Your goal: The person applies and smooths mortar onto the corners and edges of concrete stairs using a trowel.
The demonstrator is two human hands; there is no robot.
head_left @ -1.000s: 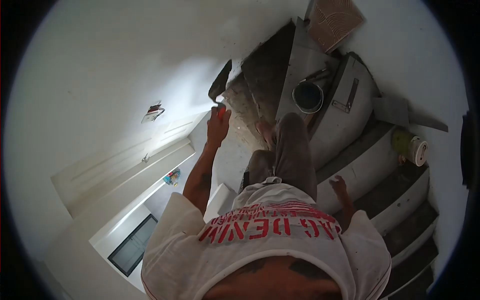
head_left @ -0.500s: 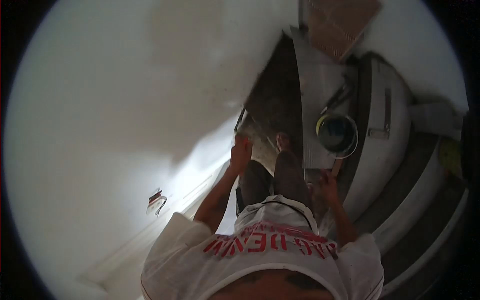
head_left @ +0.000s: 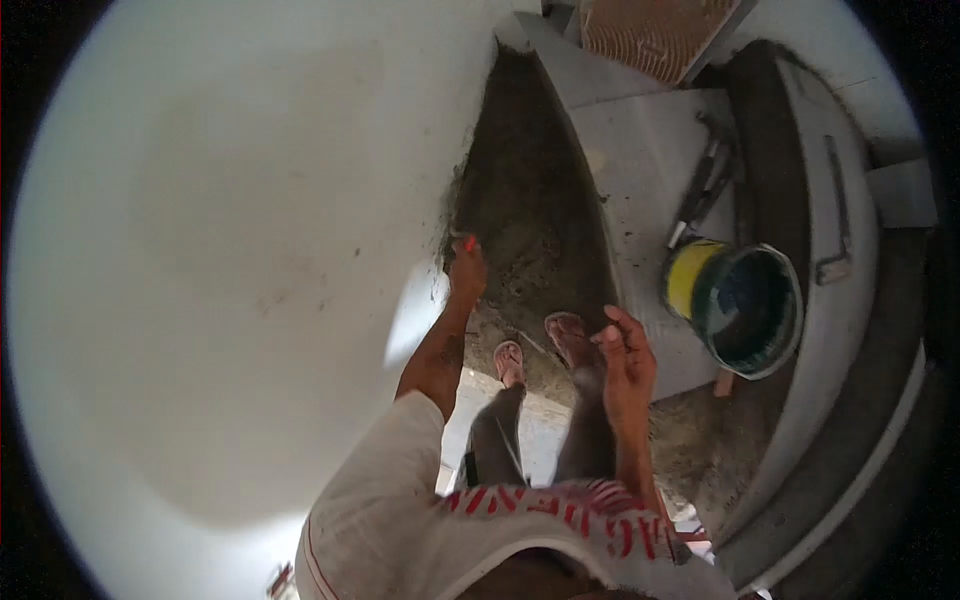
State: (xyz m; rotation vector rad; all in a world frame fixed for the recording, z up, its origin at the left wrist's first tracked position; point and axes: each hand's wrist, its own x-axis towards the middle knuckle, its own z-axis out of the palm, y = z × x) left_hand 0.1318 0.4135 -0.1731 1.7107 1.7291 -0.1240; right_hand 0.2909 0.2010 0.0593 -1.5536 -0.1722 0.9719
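My left hand (head_left: 466, 274) is closed around a small tool with a red handle (head_left: 470, 243), held against the foot of the white wall. The tool's working end is mostly hidden, so its exact kind does not show. Dark, rough mortar (head_left: 525, 170) covers the narrow floor strip beside it. Over my right leg, my right hand (head_left: 628, 365) hangs in the air with fingers loosely bent and apart, holding nothing. To its right, a yellow and dark green bucket (head_left: 748, 310) rests by the grey slab (head_left: 645, 160).
A hammer (head_left: 705, 180) and another dark-handled tool lie on the slab. A ridged-back tile (head_left: 655, 35) leans at the far end. Curved steps (head_left: 830, 200) rise on the right, with a long-handled metal tool (head_left: 838, 215) on one. The white wall (head_left: 260, 230) fills the left.
My view has shifted, so the bucket appears lower and farther right. My left hand has moved farther along the wall base. My right hand has come up from beside the slab, fingers loosening.
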